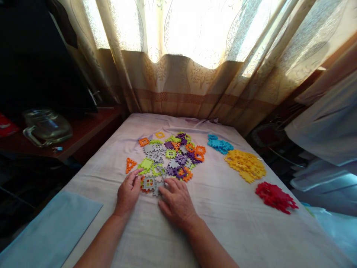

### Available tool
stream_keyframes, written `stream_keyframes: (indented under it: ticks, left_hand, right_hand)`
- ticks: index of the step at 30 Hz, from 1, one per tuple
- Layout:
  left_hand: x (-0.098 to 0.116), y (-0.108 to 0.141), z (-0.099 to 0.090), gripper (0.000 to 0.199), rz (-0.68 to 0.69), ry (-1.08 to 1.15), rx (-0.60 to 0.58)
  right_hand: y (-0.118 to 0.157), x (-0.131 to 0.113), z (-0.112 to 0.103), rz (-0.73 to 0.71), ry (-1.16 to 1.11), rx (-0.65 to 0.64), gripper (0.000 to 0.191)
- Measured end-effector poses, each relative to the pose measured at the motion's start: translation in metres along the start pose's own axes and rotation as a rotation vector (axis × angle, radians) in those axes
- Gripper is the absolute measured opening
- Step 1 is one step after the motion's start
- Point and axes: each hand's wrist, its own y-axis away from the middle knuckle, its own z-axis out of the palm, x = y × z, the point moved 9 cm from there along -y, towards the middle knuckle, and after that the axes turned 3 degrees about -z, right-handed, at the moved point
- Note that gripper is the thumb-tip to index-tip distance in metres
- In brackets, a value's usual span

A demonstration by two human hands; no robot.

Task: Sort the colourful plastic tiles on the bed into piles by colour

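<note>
A mixed pile of flat, toothed plastic building pieces lies on the cloth, in grey, green, purple and orange. At its near left edge is my left hand [129,192], fingers loosely extended and tips beside a light green piece [145,165]. My right hand [178,201] lies palm down at the near right edge, fingers apart, with fingertips at a grey piece [158,187]. Between the hands sits a grey window-like piece [148,183] with orange showing beneath it. An orange triangular piece [130,165] lies apart on the left. The undersides of my fingers are hidden.
To the right are separate piles of blue pieces [220,144], yellow pieces [245,164] and red pieces [275,197]. A pale blue sheet [52,230] covers the near left corner. A glass jug [47,126] stands on a brown side table [97,124]. Curtains [178,82] hang behind.
</note>
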Motion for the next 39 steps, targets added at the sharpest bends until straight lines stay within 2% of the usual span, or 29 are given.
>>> stream_keyframes:
  ticks: [5, 8, 11, 13, 15, 17, 21, 25, 28, 31, 34, 37, 39]
  left_hand:
    - [-0.002, 0.0, 0.002, 0.044, -0.026, -0.006, -0.023]
    - [-0.003, -0.001, 0.002, 0.044, -0.026, 0.002, -0.022]
    - [-0.006, 0.0, 0.003, 0.046, -0.062, 0.024, -0.038]
    - [-0.009, 0.0, 0.005, 0.048, -0.086, 0.025, -0.05]
    - [-0.009, 0.0, 0.006, 0.048, -0.089, 0.016, -0.06]
    - [-0.007, 0.0, 0.006, 0.048, -0.077, 0.002, -0.066]
    - [-0.005, 0.0, 0.005, 0.048, -0.067, -0.013, -0.063]
    - [-0.006, 0.0, 0.006, 0.05, -0.086, 0.003, -0.068]
    - [-0.004, 0.001, 0.006, 0.049, -0.111, 0.019, -0.078]
    - [0.0, 0.003, 0.006, 0.047, -0.124, 0.048, -0.082]
    - [0.006, 0.004, 0.005, 0.045, -0.122, 0.068, -0.087]
    - [0.009, 0.003, 0.003, 0.043, -0.115, 0.088, -0.075]
    - [0.009, 0.003, 0.003, 0.043, -0.118, 0.102, -0.067]
  right_hand:
    - [0.001, -0.006, 0.007, -0.053, -0.069, 0.012, 0.007]
    - [0.0, -0.01, 0.003, -0.107, -0.113, 0.036, 0.003]
    - [-0.005, -0.006, -0.011, -0.116, -0.163, 0.059, 0.003]
    - [-0.008, 0.009, -0.027, -0.071, -0.176, 0.104, 0.008]
    - [-0.008, 0.036, -0.046, 0.02, -0.162, 0.165, 0.01]
    - [-0.004, 0.066, -0.061, 0.126, -0.134, 0.173, 0.011]
    - [0.011, 0.116, -0.071, 0.35, -0.013, -0.006, 0.009]
    - [0.025, 0.134, -0.067, 0.506, 0.068, -0.26, 0.01]
    - [0.032, 0.134, -0.06, 0.548, 0.044, -0.421, 0.013]
    - [0.031, 0.13, -0.057, 0.535, 0.056, -0.452, 0.015]
    - [0.016, 0.111, -0.054, 0.437, 0.074, -0.32, 0.017]
    - [-0.001, 0.068, -0.04, 0.208, 0.012, -0.147, 0.014]
    - [-0.006, 0.036, -0.025, 0.049, -0.021, -0.105, 0.017]
